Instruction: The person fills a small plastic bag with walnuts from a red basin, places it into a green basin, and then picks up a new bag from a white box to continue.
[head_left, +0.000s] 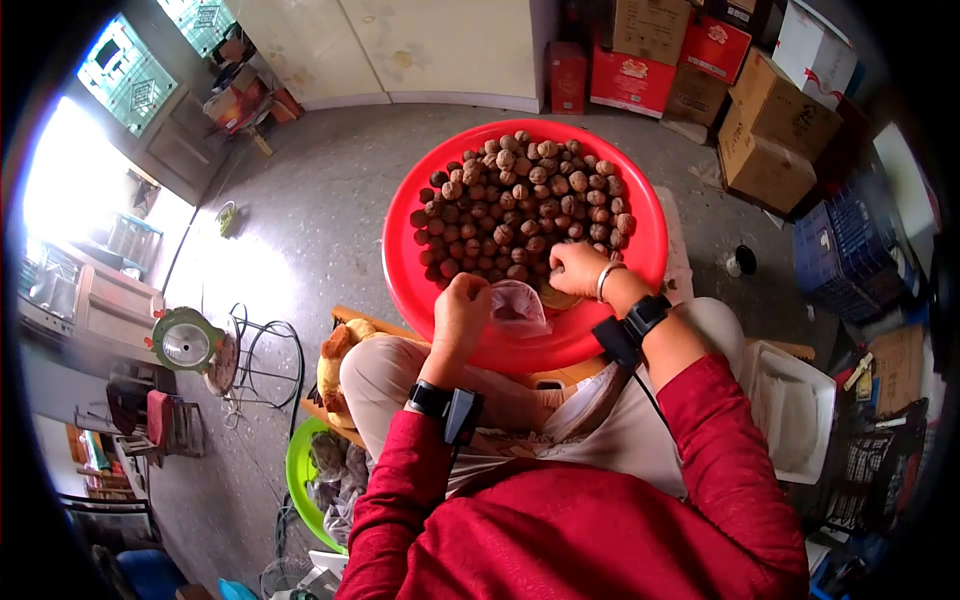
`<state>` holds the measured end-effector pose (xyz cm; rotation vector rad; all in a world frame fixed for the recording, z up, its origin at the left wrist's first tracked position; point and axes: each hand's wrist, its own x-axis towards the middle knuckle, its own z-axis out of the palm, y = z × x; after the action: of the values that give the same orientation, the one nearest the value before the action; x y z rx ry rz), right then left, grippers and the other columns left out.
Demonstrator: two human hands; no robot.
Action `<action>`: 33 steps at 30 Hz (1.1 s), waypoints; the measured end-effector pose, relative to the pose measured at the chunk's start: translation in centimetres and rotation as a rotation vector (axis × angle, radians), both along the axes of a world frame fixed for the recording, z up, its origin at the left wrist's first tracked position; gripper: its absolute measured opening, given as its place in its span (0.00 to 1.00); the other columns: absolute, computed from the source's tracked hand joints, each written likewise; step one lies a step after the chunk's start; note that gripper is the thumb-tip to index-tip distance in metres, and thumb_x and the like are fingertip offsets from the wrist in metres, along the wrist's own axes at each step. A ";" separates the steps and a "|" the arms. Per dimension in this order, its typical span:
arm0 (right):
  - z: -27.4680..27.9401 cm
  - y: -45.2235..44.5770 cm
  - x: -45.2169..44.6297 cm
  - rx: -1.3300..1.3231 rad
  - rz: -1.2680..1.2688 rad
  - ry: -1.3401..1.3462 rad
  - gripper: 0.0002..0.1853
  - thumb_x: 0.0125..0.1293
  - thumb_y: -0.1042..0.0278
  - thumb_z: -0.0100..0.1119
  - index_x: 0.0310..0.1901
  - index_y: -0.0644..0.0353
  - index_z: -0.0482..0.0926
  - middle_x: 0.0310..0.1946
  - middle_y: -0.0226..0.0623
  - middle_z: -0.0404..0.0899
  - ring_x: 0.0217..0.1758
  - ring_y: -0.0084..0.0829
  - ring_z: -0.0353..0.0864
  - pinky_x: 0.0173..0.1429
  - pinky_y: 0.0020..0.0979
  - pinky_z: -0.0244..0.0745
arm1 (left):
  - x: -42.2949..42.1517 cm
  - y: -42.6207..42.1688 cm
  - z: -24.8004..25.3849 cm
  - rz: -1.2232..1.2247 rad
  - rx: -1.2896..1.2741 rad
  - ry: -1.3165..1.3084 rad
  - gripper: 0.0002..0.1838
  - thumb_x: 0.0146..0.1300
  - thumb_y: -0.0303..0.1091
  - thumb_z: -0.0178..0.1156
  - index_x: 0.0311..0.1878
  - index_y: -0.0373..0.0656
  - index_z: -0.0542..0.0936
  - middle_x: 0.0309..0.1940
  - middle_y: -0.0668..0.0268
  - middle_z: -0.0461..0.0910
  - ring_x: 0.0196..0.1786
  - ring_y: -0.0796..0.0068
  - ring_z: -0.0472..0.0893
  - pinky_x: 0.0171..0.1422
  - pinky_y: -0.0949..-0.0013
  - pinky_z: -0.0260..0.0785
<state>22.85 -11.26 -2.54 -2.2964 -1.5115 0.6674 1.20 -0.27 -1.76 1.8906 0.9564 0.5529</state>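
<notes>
Near the near rim of the round red plastic basin (400,235), the left hand (461,306) pinches a clear plastic bag (517,305); the right hand (581,269) curls beside brown walnuts (520,200), its fingertip gap indiscernible.

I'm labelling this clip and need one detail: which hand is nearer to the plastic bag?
Left. The left hand is at the plastic bag's left edge; the right hand is a little apart, beyond its right side.

Walnuts (510,205) lie in the basin (400,240).
</notes>
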 end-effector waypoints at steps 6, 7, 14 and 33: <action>6.2 -0.1 -3.3 0.470 0.004 0.385 0.15 0.56 0.63 0.65 0.41 0.64 0.78 0.35 0.42 0.83 0.41 0.35 0.83 0.49 0.33 0.77 | -0.1 -0.3 0.6 -0.016 0.011 -0.026 0.09 0.60 0.33 0.61 0.40 0.37 0.81 0.30 0.55 0.83 0.33 0.64 0.84 0.40 0.65 0.75; 6.6 -0.3 -3.8 0.542 0.038 0.445 0.14 0.57 0.65 0.65 0.42 0.64 0.78 0.36 0.40 0.83 0.41 0.31 0.83 0.49 0.32 0.77 | -0.1 -0.3 0.6 -0.014 0.010 -0.026 0.09 0.60 0.33 0.61 0.40 0.37 0.81 0.30 0.55 0.83 0.33 0.64 0.84 0.40 0.65 0.75; 6.1 0.2 -3.1 0.476 0.010 0.499 0.14 0.60 0.60 0.67 0.41 0.62 0.80 0.37 0.40 0.84 0.41 0.32 0.83 0.49 0.32 0.76 | -0.1 -0.4 0.5 0.002 0.035 -0.017 0.09 0.61 0.32 0.59 0.40 0.37 0.81 0.30 0.54 0.83 0.34 0.60 0.84 0.40 0.63 0.75; -5.7 4.0 -2.7 -0.109 0.553 -0.080 0.15 0.59 0.56 0.60 0.42 0.57 0.81 0.42 0.47 0.83 0.47 0.49 0.81 0.50 0.43 0.78 | -0.1 -0.5 0.7 -0.009 0.098 0.024 0.09 0.62 0.32 0.56 0.41 0.38 0.80 0.31 0.52 0.83 0.36 0.56 0.84 0.41 0.61 0.75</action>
<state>20.19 -7.25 -8.27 -1.9932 -2.2276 0.8144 1.15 -0.77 -1.01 1.9919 0.9509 0.5830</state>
